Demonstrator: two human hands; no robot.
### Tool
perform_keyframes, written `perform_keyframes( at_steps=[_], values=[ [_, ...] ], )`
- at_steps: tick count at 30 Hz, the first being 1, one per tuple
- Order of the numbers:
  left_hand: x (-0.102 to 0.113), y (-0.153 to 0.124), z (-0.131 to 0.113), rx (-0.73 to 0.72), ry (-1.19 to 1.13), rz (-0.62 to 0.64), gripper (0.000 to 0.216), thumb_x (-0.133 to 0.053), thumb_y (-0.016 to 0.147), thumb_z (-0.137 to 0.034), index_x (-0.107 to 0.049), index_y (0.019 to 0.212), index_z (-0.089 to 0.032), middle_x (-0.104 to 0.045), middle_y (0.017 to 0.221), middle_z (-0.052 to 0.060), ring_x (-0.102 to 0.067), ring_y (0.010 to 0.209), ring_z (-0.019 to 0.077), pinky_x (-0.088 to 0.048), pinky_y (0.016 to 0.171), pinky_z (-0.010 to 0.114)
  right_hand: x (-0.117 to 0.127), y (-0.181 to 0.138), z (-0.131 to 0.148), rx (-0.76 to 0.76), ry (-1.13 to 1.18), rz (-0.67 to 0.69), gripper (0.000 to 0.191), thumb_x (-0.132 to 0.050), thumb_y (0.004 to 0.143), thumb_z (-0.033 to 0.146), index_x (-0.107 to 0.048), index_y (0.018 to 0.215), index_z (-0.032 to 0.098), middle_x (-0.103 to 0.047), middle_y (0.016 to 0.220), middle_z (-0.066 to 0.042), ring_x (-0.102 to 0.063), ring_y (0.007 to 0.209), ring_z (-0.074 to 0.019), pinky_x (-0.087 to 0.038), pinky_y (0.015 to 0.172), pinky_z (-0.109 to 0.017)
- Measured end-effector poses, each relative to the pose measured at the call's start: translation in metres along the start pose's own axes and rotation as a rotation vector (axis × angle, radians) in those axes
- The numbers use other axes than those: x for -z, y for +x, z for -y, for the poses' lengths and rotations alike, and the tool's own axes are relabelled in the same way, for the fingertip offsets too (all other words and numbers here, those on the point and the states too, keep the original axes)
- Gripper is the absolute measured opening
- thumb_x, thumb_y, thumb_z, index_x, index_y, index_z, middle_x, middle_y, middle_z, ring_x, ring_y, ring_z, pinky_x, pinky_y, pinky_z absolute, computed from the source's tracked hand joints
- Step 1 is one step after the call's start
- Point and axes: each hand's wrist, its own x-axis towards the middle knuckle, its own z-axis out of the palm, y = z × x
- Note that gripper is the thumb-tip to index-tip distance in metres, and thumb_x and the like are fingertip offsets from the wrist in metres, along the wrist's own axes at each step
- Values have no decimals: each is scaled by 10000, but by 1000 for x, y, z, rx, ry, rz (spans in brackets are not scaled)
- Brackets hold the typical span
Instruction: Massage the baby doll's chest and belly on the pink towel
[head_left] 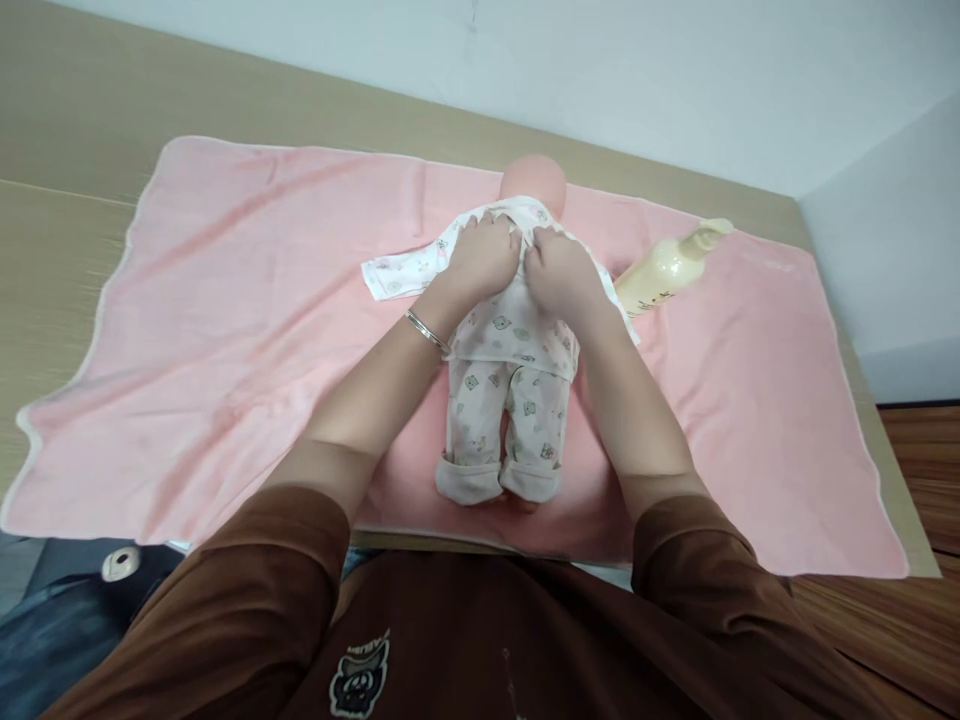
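A baby doll (533,182) lies on a pink blanket (300,250), its head away from me. It wears a white patterned top (517,335) and matching pants (472,410) with turned-up cuffs. My left hand (486,255) and my right hand (562,275) are close together at the upper chest of the top. The fingers of both hands are curled closed on its fabric near the neckline. One sleeve stretches out to the left over the blanket. Part of the other sleeve is hidden behind my right hand and forearm.
A cream pump bottle (664,270) lies tilted on the blanket to the right of the doll. The blanket covers much of a wooden table (67,130), which stands against a white wall (600,80). Dark items (67,620) are below the table's near left edge.
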Motion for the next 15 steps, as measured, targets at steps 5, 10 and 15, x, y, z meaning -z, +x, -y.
perform_keyframes(
  at_steps=[5,10,15],
  values=[
    [17,-21,-20,-57,134,86,501,-370,1125,-333,-731,1310,-38,-728,1422,292,-665,1416,426,-490,1274,579,-15,27,-36,-170,70,-47,601,-323,1127,417,-550,1540,42,-542,1681,-275,-477,1608,-424,-369,1352,-647],
    [20,-14,-13,-78,71,86,390,-434,1039,-204,-808,1121,-134,-822,1216,195,-763,1223,366,-570,1168,505,-17,12,-24,-87,21,-35,643,-360,1121,441,-461,1635,67,-491,1725,-281,-431,1634,-470,-349,1327,-739],
    [8,8,12,-44,-73,9,438,-395,1057,-256,-793,1229,-195,-799,1400,162,-740,1312,351,-571,1190,500,0,-11,12,-8,-67,-21,526,-370,1077,282,-576,1490,29,-635,1538,-304,-557,1501,-457,-425,1298,-675]
  ],
)
